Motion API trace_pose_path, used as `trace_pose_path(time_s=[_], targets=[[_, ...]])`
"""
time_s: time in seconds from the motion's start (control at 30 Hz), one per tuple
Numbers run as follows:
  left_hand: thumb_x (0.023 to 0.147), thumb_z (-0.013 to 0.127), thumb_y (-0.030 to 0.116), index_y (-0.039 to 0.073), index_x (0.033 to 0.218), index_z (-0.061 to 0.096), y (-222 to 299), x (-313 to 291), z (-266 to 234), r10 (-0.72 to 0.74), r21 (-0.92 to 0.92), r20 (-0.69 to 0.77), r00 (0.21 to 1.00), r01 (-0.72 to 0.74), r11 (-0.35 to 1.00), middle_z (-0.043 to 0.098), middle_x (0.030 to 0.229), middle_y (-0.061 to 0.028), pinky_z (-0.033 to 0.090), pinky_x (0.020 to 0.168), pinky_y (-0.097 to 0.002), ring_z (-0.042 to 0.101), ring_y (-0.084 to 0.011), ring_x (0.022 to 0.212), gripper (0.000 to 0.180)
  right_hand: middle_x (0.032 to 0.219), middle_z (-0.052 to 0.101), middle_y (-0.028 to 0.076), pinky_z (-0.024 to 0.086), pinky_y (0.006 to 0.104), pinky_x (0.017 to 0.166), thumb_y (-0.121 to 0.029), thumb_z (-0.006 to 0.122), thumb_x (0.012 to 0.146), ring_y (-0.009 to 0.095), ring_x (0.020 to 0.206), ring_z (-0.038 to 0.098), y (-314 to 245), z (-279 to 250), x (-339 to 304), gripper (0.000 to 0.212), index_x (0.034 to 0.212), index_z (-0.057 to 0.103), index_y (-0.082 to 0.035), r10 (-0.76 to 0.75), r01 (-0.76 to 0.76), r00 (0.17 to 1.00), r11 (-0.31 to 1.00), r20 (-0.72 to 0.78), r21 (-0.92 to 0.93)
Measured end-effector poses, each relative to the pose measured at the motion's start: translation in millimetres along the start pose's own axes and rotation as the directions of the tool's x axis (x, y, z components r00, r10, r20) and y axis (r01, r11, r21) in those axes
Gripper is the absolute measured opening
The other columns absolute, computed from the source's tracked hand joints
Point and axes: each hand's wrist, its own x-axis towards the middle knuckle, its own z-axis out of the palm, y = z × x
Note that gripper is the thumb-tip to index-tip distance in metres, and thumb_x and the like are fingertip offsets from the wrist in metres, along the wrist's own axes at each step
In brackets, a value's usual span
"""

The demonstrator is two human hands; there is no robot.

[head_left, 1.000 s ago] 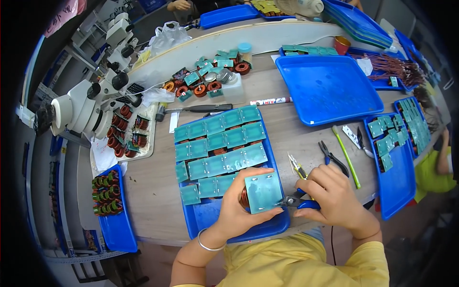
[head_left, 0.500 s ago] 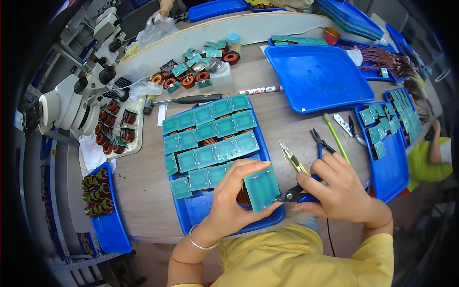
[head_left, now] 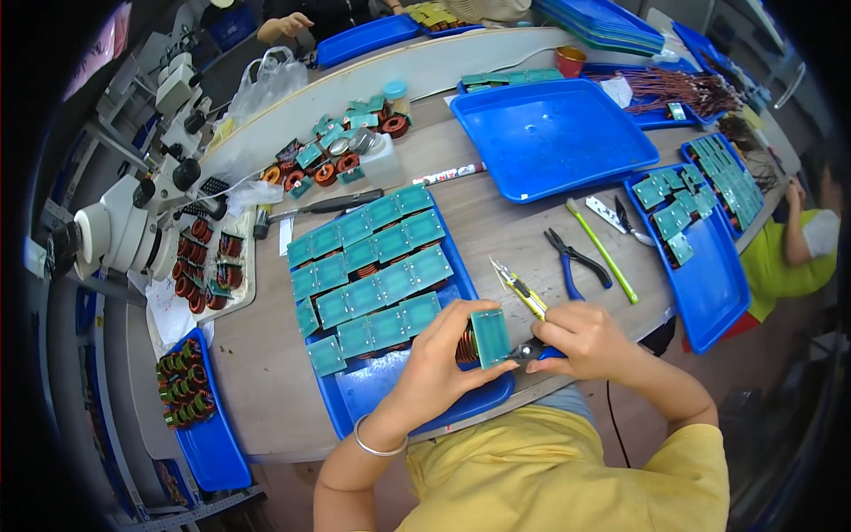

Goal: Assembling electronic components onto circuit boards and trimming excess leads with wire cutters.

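My left hand [head_left: 441, 359] grips a square green circuit board [head_left: 491, 339] by its edges, thumb below and fingers above. Behind the board, part of a copper-wound coil [head_left: 465, 348] shows. My right hand [head_left: 582, 344] is closed round a pair of cutters [head_left: 529, 349] with dark jaws and blue handles. Their jaws are at the board's lower right corner; whether they touch a lead I cannot tell. Beneath and left of my hands lies a blue tray [head_left: 461, 410] with rows of similar green boards [head_left: 378, 288] on coils.
Near my right hand lie a yellow craft knife [head_left: 523, 293], blue-handled pliers [head_left: 574, 264] and a green stick [head_left: 603, 250]. An overturned-looking blue tray [head_left: 554, 137] sits farther back. Microscopes [head_left: 115, 222] and a tray of coils [head_left: 208, 266] stand at left. Another person [head_left: 798, 239] sits at right.
My right hand, with the cutters, has moved slightly lower and its grip has closed more. The board has turned a little and shifted right. The whole view has swung somewhat.
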Motion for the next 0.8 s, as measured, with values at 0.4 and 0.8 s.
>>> trace_pose_path(time_s=[0.4,0.8], targets=[[0.059,0.078,0.007,0.005,0.111,0.053,15,-7,9,0.069,-0.047,0.124,0.990,-0.063,0.997,0.054,0.099,-0.0047,0.046,0.062,-0.0208,0.055,-0.0098,0.079,0.058,0.077,0.048,0.010,0.038,0.0355,0.063,-0.042,0.068,0.070,0.027,0.070,0.049,-15,-24,-6,0.045,0.089,0.055,-0.003,0.173,-0.173,0.969,0.985,-0.177,0.020],[0.057,0.078,0.008,0.003,0.110,0.053,12,-9,7,0.257,0.009,0.075,0.963,-0.258,0.966,0.056,0.100,-0.0120,0.046,0.078,-0.0326,0.055,-0.0244,0.091,0.058,0.073,0.043,0.008,0.036,0.0347,0.060,-0.041,0.069,0.067,0.026,0.067,0.046,-24,-35,4,0.044,0.086,0.054,-0.004,0.131,-0.139,0.987,0.986,-0.094,-0.088]])
